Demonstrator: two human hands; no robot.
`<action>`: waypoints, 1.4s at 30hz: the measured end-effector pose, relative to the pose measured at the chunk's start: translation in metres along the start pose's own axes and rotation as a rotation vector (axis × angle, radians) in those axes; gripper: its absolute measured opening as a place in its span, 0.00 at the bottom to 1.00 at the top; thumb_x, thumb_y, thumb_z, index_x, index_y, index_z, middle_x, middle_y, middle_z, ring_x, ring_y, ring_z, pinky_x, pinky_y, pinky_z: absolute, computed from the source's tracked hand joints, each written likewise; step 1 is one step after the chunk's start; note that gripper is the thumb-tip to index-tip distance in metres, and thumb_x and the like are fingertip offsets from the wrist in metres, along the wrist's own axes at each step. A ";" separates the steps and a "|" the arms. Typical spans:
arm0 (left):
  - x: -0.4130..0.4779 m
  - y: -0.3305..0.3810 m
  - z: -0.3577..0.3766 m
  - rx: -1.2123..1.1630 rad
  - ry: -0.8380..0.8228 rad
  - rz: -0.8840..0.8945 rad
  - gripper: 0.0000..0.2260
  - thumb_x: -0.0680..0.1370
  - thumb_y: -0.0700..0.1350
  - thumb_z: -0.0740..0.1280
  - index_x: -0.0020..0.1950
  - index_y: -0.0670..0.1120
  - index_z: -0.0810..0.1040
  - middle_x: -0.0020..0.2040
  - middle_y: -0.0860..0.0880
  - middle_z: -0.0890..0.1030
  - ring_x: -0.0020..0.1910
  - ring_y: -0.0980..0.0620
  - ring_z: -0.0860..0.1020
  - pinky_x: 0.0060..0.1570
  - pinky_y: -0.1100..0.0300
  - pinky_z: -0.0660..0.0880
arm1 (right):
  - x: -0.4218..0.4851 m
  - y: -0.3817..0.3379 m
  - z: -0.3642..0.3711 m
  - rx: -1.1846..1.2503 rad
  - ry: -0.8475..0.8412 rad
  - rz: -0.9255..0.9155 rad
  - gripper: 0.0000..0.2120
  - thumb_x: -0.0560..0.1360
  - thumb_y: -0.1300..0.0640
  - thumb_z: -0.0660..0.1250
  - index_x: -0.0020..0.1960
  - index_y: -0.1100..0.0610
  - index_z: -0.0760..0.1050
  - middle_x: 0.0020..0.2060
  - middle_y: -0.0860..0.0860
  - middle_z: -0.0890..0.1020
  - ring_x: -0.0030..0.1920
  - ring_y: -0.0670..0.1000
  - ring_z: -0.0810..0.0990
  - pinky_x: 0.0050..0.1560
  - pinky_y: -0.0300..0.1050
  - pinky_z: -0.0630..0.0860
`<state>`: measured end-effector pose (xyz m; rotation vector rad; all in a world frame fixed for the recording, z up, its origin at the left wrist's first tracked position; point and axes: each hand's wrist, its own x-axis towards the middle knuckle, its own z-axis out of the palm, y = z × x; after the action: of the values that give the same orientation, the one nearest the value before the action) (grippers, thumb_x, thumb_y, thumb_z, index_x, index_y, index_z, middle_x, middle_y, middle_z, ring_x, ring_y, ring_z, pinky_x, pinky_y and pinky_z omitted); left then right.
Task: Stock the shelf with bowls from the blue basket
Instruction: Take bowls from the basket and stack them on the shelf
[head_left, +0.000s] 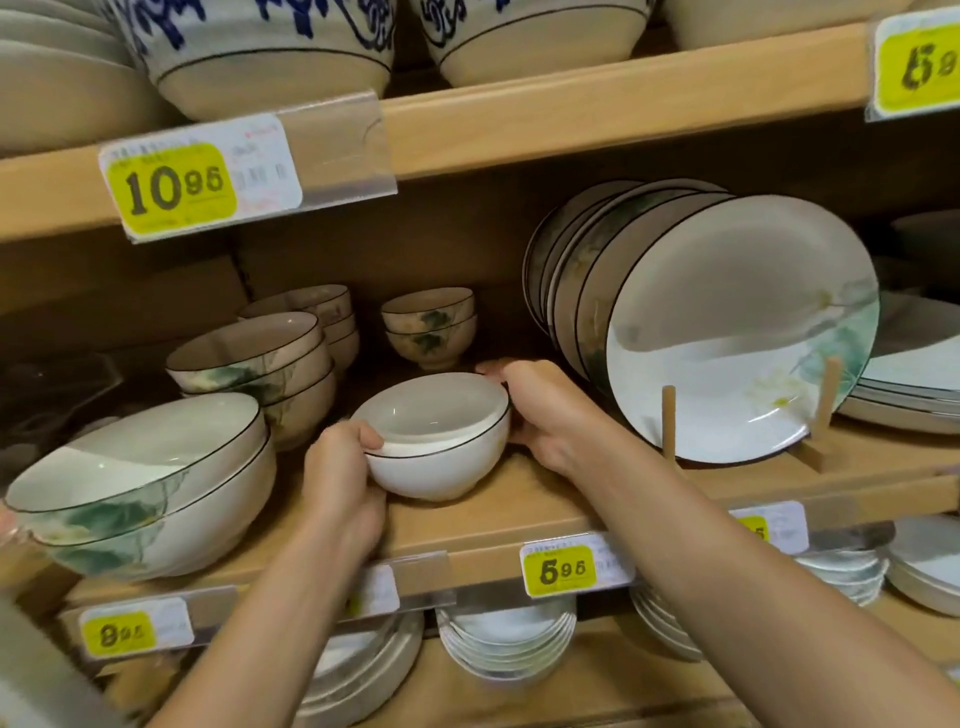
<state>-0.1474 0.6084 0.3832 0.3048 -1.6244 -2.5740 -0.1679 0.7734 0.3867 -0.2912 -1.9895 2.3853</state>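
my left hand (340, 467) grips the white bowl (441, 462) at its near-left rim, thumb hooked over the edge. my right hand (540, 410) holds its right side, fingers curled round the back. the bowl is low over the middle wooden shelf (519, 514), with a second bowl nested inside. patterned stacked bowls (249, 358) stand just left, small cups (428, 327) behind, plates (727, 332) leaning at right.

This is a shop's crockery aisle. Yellow price labels (171, 187) reading 10.95, 5.95 and 8.95 are clipped along the wooden shelves (519, 514). Matching bowls (249, 358) and plates (727, 332) sit there in stacks.
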 end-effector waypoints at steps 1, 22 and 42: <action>0.005 0.005 -0.003 0.020 -0.033 -0.045 0.30 0.61 0.34 0.55 0.63 0.33 0.75 0.58 0.38 0.81 0.58 0.36 0.78 0.62 0.44 0.74 | 0.001 -0.004 0.000 0.011 0.008 -0.010 0.14 0.78 0.59 0.59 0.61 0.56 0.77 0.51 0.54 0.81 0.52 0.54 0.78 0.59 0.53 0.77; -0.001 -0.008 -0.008 -0.009 -0.122 0.004 0.27 0.67 0.35 0.57 0.66 0.36 0.72 0.59 0.38 0.81 0.60 0.39 0.78 0.65 0.42 0.72 | 0.005 -0.001 0.016 0.048 0.015 -0.018 0.16 0.77 0.67 0.55 0.54 0.57 0.79 0.51 0.55 0.82 0.50 0.55 0.81 0.49 0.46 0.78; -0.005 0.003 0.013 0.006 -0.179 0.108 0.14 0.80 0.51 0.56 0.57 0.50 0.78 0.47 0.50 0.86 0.50 0.52 0.82 0.49 0.56 0.77 | 0.000 0.009 0.031 0.057 0.056 -0.077 0.34 0.66 0.38 0.62 0.69 0.50 0.69 0.59 0.52 0.79 0.60 0.54 0.76 0.64 0.55 0.72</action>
<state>-0.1451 0.6194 0.3919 -0.0146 -1.6536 -2.5799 -0.1716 0.7415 0.3831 -0.2711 -1.8699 2.3552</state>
